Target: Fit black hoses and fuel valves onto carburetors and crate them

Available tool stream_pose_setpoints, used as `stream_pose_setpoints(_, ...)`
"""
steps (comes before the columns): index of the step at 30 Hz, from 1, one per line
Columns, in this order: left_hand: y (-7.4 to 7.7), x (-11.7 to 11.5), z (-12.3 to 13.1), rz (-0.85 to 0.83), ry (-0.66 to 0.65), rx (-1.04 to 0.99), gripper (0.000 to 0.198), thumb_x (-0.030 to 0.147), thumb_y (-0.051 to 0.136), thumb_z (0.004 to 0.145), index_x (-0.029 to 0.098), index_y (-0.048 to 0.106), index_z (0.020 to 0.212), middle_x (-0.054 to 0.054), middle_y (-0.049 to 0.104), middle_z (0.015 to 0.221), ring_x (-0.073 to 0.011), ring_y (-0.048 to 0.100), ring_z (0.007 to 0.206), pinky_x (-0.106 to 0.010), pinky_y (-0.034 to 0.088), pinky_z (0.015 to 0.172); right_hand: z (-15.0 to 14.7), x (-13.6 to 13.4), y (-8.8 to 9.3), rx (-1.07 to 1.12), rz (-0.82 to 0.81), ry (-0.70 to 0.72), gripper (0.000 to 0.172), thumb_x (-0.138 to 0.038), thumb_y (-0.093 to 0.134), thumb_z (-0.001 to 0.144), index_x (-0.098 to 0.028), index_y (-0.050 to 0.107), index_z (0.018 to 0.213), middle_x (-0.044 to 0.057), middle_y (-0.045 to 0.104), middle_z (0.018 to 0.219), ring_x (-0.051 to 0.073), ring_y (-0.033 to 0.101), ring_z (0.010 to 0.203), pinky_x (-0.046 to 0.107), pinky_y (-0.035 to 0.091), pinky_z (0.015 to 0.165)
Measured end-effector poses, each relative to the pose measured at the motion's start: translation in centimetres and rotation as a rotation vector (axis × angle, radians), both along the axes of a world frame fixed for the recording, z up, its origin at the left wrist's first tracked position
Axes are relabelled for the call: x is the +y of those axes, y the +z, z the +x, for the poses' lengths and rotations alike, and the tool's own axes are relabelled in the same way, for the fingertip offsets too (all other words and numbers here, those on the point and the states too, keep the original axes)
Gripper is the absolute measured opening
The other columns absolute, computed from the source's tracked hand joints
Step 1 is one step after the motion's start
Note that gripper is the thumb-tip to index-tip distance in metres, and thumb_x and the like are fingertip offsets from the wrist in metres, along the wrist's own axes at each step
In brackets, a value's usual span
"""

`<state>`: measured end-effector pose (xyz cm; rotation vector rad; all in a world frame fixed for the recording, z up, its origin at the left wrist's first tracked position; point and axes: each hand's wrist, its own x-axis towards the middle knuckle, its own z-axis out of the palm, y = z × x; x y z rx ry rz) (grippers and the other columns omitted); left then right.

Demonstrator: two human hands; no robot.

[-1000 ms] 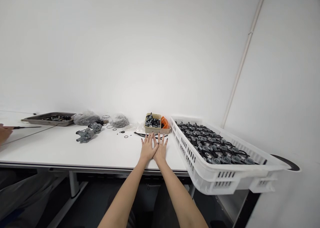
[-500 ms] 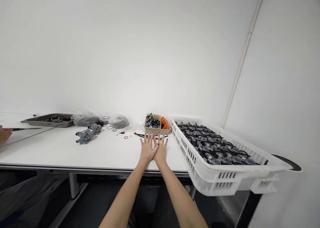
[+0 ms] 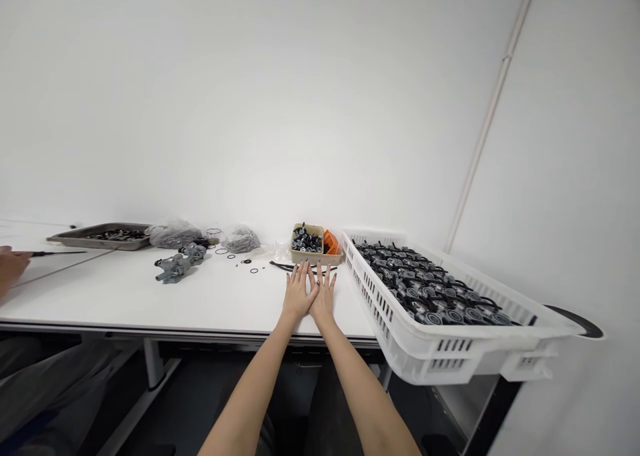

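Note:
My left hand [image 3: 298, 292] and my right hand [image 3: 324, 294] lie flat on the white table [image 3: 210, 299], side by side, thumbs overlapping, fingers stretched out and holding nothing. Just beyond the fingertips lie thin black rings [image 3: 290, 267] and a small beige box [image 3: 306, 243] full of dark round parts. An orange part [image 3: 329, 241] sits against the box's right side. To the right a large white slotted crate [image 3: 450, 339] holds several grey and black assemblies [image 3: 425, 288].
Grey valve-like parts [image 3: 179, 264], loose black O-rings [image 3: 249, 264] and clear bags of small parts [image 3: 240, 240] lie left of the box. A dark tray [image 3: 100, 236] stands at the far left. Another person's hand [image 3: 11, 265] rests at the left edge.
Both hands stay flat in the same spot on the table. The view has shifted slightly, nothing else moved.

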<state>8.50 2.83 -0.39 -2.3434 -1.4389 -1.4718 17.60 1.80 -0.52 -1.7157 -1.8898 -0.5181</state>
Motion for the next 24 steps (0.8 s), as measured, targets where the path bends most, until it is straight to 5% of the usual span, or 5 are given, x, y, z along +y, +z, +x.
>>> stream_pose_setpoints(9,0.04,0.12,-0.1,0.056,-0.068,-0.025,0.068,0.036,0.045,0.088,0.016,0.02,0.148,-0.015,0.035,0.15,-0.0277,0.031,0.137,-0.047,0.026,0.111,-0.01,0.27,-0.4,0.007,0.048,-0.003,0.063,-0.044,0.033,0.094,-0.033,0.002,0.148,0.002,0.003,0.159,0.033,0.006,0.144,0.058,0.012,0.111)
stream_pose_setpoints(24,0.02,-0.06,-0.07,-0.081,-0.113,-0.046,0.074,0.04,0.044,0.089,0.019,0.008,0.151,-0.015,0.038,0.148,-0.0264,0.051,0.122,-0.039,0.041,0.096,0.04,0.66,-0.9,0.033,0.089,0.023,0.059,-0.036,0.031,0.095,-0.034,0.005,0.149,0.001,0.004,0.159,0.032,0.006,0.144,0.057,0.013,0.112)
